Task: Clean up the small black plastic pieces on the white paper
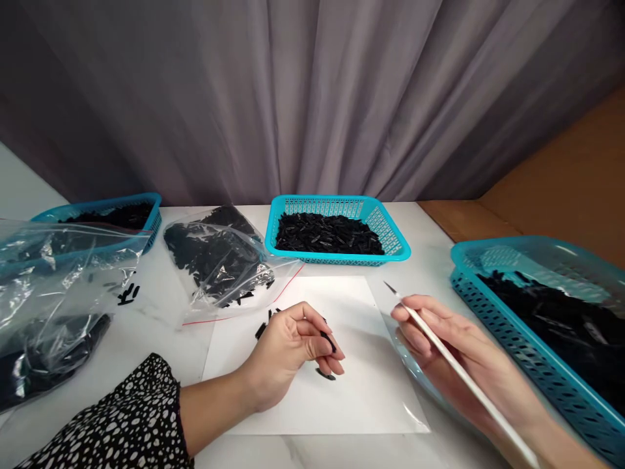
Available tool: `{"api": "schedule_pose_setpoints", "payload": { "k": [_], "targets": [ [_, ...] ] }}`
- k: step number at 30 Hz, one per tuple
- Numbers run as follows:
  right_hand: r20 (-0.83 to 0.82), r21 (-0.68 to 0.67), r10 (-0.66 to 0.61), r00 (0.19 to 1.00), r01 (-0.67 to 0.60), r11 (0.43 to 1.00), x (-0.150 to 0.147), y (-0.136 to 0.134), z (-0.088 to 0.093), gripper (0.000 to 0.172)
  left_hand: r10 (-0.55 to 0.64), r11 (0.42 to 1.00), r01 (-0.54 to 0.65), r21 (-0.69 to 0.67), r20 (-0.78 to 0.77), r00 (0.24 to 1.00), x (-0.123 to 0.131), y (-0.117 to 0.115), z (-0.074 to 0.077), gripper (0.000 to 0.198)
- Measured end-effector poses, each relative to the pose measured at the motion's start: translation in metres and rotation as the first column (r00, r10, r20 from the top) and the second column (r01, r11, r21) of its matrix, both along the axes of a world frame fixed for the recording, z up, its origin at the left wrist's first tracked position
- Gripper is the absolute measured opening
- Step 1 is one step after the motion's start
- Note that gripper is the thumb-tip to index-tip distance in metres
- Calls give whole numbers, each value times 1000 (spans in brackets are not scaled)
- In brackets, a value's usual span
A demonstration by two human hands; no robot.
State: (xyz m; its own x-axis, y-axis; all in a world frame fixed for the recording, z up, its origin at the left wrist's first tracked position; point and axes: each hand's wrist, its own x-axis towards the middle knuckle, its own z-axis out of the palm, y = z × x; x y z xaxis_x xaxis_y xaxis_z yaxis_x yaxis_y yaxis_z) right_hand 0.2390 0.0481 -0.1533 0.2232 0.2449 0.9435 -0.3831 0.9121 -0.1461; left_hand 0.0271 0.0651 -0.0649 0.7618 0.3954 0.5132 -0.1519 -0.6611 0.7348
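Observation:
My left hand (288,358) is over the white sheet (371,397), thumb and fingers pinching a small, slim black piece (328,341). Just beneath those fingers another black piece (325,375) lies on the sheet. Several more black pieces (261,331) are beside the wrist, partly covered by the hand. To the right, my right hand (459,358) grips a thin white-handled tool (469,378) like a pen. Its narrow dark tip points up and left, apart from the black piece; whether it is a blade or a brush I cannot tell.
Blue basket (336,256) full of black pieces stands behind the sheet; others are at the right (517,339) and far left (156,218). A clear zip bag (219,260) of pieces overlaps the sheet's back-left corner. Another bag (53,280) lies left, near loose pieces (127,296).

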Motion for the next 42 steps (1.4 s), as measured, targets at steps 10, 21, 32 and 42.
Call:
{"api": "schedule_pose_setpoints", "payload": {
  "k": [10, 21, 32, 42],
  "targets": [
    [34, 105, 62, 997, -66, 992, -34, 6, -8, 14, -39, 998, 40, 52, -8, 999, 1, 7, -1, 53],
    [-165, 217, -735, 658, 751, 623, -42, 7, -9, 15, 4, 998, -3, 61, -17, 1000, -1, 9, -2, 41],
    [-17, 472, -730, 683, 649, 596, -49, 1, -15, 25, 13, 990, -6, 138, -50, 999, 0, 6, -3, 46],
    [-18, 437, -796, 605, 721, 538, -47, -1, -21, 19, 11, 994, -4, 109, -59, 998, 2, 4, -5, 47]
  ]
}}
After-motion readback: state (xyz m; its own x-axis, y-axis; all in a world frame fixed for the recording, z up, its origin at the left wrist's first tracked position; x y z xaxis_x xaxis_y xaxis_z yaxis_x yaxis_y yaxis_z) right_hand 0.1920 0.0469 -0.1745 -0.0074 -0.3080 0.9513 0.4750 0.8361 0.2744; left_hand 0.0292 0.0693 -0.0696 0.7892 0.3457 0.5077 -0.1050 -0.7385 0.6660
